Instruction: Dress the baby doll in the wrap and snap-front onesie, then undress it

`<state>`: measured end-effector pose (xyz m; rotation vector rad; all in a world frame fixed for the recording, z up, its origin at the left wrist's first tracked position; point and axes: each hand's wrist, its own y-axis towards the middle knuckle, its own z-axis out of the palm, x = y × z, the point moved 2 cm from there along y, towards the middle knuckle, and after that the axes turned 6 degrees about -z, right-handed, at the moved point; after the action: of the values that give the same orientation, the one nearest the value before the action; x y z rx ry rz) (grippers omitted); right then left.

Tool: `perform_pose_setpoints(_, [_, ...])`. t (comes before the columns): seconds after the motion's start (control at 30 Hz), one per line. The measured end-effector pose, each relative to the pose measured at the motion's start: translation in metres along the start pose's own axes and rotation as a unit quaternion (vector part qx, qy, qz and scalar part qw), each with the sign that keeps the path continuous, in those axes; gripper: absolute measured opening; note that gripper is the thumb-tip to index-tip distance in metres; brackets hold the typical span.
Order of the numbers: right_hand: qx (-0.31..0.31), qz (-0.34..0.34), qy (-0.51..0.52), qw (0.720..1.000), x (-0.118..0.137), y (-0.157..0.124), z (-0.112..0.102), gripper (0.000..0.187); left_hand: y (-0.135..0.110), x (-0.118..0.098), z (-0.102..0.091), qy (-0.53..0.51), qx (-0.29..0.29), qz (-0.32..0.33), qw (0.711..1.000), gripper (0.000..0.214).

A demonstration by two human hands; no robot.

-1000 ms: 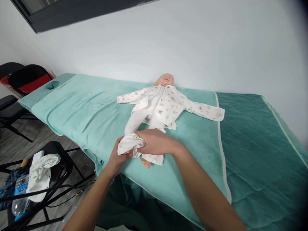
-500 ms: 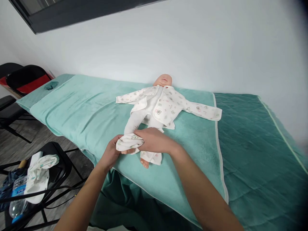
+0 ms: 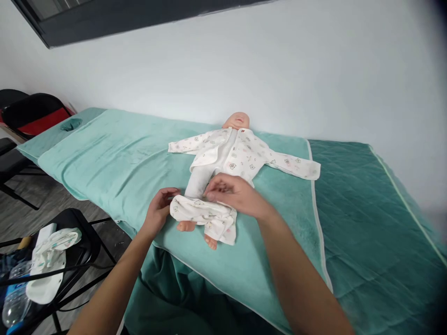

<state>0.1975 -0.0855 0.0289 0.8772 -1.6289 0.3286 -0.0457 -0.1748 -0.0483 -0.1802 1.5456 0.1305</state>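
A baby doll (image 3: 238,120) lies on its back, in a white patterned jacket (image 3: 248,151) hanging unfastened at the front over white underclothes. White patterned pants (image 3: 202,210) are bunched around its lower legs, and both bare feet stick out of them. My left hand (image 3: 159,208) is beside the pants' left edge, fingers loosely curved and apart, with nothing visible in its grasp. Over the upper edge of the pants, between the doll's legs, my right hand (image 3: 235,193) hovers or lightly touches, its thumb and fingers parted.
The doll rests on a light green cover (image 3: 139,153) on a long bed against a white wall. To the left, a black folding chair (image 3: 75,232) holds a plastic bottle (image 3: 16,298) and a white cloth item (image 3: 52,260). More chairs stand farther back.
Both hands have let go of the bunched pant leg, which now lies spread across the doll's shins. My right hand has moved up, and my left hand slightly outward.
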Motion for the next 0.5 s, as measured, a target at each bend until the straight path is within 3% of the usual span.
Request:
perform_pose_setpoints(0.07, [-0.152,-0.028,-0.005,0.988,-0.008,-0.001,-0.015,0.022,0.007,-0.004,0.001,-0.014,-0.016,-0.002,1.000,0.035])
perform_pose_setpoints(0.13, [-0.296,-0.046,-0.092,0.950,-0.017,-0.004,-0.027,0.019,0.019,-0.009,0.007,-0.007,-0.022,0.008,1.000,0.033])
perform_pose_setpoints(0.17, [-0.337,-0.047,-0.154,0.928,-0.022,-0.005,-0.031,0.018,0.027,-0.012,0.012,0.004,-0.020,0.016,1.000,0.034])
perform_pose_setpoints(0.23, [-0.351,-0.039,-0.283,0.892,-0.031,-0.004,-0.032,0.024,0.046,-0.017,0.024,0.042,-0.003,0.042,0.998,0.040])
perform_pose_setpoints(0.33, [-0.305,-0.027,-0.422,0.853,-0.036,-0.001,-0.021,0.035,0.080,-0.031,0.050,0.140,0.044,0.123,0.981,0.055])
perform_pose_setpoints(0.43, [-0.268,-0.007,-0.487,0.831,-0.033,0.003,-0.009,0.031,0.107,-0.046,0.082,0.291,0.098,0.197,0.931,0.068])
perform_pose_setpoints(0.5, [-0.256,0.013,-0.503,0.825,-0.032,0.005,-0.005,0.023,0.117,-0.053,0.102,0.398,0.087,0.212,0.888,0.070])
